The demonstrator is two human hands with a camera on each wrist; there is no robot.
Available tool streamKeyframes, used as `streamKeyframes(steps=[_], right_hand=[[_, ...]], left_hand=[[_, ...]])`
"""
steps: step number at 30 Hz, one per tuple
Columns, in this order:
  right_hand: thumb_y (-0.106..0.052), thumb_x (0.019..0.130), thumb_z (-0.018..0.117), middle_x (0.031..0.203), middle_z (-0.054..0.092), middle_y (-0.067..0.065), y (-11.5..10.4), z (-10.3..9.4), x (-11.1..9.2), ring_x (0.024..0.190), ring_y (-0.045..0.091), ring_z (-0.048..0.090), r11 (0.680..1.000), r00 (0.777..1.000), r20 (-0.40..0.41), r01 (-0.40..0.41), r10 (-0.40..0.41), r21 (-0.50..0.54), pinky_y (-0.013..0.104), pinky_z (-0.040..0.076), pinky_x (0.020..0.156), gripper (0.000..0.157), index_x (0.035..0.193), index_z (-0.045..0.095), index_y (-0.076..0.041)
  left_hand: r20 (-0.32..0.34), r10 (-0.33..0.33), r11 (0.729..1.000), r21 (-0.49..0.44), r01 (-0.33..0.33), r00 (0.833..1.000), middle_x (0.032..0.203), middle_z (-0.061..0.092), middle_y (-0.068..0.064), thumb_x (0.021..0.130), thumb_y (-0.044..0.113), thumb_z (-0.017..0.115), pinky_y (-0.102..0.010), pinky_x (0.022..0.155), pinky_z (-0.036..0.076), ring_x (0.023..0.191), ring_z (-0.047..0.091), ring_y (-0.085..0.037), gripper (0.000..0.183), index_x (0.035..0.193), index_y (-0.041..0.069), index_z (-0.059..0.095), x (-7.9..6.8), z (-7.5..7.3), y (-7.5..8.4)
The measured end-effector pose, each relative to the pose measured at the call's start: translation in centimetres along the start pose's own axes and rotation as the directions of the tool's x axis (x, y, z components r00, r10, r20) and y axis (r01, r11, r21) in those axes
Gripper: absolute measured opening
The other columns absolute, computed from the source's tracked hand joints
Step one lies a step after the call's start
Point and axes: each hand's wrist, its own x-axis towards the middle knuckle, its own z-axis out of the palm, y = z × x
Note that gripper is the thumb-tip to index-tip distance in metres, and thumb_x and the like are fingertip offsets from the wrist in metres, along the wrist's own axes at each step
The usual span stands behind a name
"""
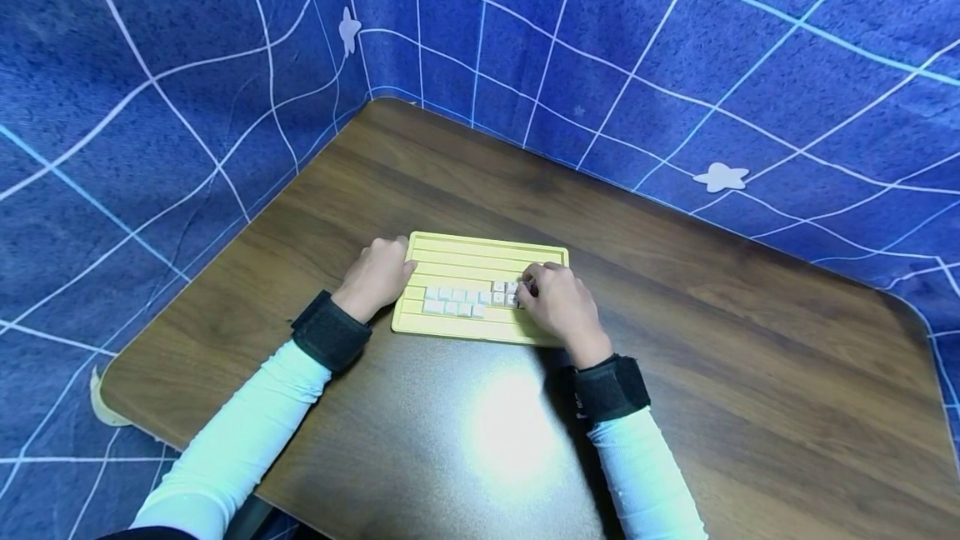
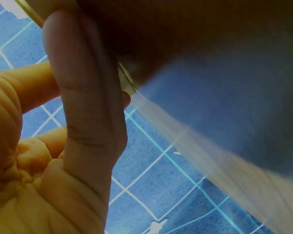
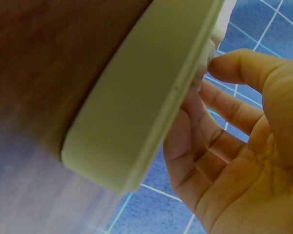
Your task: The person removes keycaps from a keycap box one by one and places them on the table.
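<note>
A shallow yellow ridged tray (image 1: 480, 255) lies on the table, with small white block-like tiles (image 1: 452, 296) in two rows across its lower half. Some tiles toward the right carry dark marks. My left hand (image 1: 378, 273) holds the tray's left edge; in the left wrist view the thumb and fingers (image 2: 90, 92) come up close against that edge. Over the tray's right part, my right hand (image 1: 562, 304) pinches a white tile (image 3: 205, 62) between thumb and fingertips, at the end of the rows. The hand covers the tiles beneath it in the head view.
The brown wooden table (image 1: 720, 373) reaches out on both sides of the tray. Blue cloth with white grid lines and stars (image 1: 600, 40) hangs along its back and left edges. Bright glare shows on the wood in front of the tray.
</note>
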Motion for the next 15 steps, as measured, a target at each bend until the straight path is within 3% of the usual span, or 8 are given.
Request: streamKeyframes(steps=[15], right_hand=[[-0.02,0.087,0.057,0.085,0.066,0.009,-0.11,0.11,0.02,0.062,0.02,0.058,1.0,1.0,-0.022,0.008,-0.008,0.002,0.039,0.054,0.053,0.016,0.09,0.068,-0.009]], left_hand=[[-0.003,-0.021,1.0,0.006,0.021,1.0,0.099,0.065,-0.031,0.093,0.019,0.056,-0.053,0.064,0.055,0.083,0.064,-0.04,0.033,0.111,-0.008,0.055,0.12,0.14,-0.05]])
